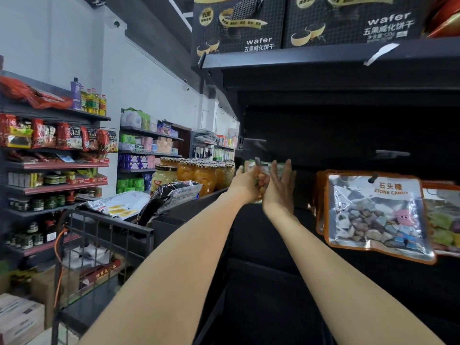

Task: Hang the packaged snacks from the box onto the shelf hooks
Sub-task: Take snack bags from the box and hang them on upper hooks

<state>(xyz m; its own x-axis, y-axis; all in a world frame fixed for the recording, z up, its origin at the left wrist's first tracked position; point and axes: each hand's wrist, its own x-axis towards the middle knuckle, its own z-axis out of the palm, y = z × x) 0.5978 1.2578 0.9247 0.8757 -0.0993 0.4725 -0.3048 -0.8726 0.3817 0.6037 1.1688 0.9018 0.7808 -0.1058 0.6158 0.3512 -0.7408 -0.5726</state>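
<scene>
Snack packet [263, 168] gripped by left hand [247, 181], right hand [280, 185] spread flat beside it, facing dark shelf [323, 56].

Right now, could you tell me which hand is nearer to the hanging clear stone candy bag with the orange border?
The right. The right hand, fingers straight, is raised just left of the stone candy bag; the left hand grips a green-topped snack packet farther left.

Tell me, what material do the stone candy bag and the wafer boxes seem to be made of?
Stone candy bag: apparently glossy clear plastic film with an orange edge; it shows glare, wrinkles and the candy inside. Wafer boxes: probably printed cardboard, judging by flat faces and straight edges; the finish is hard to tell.
</scene>
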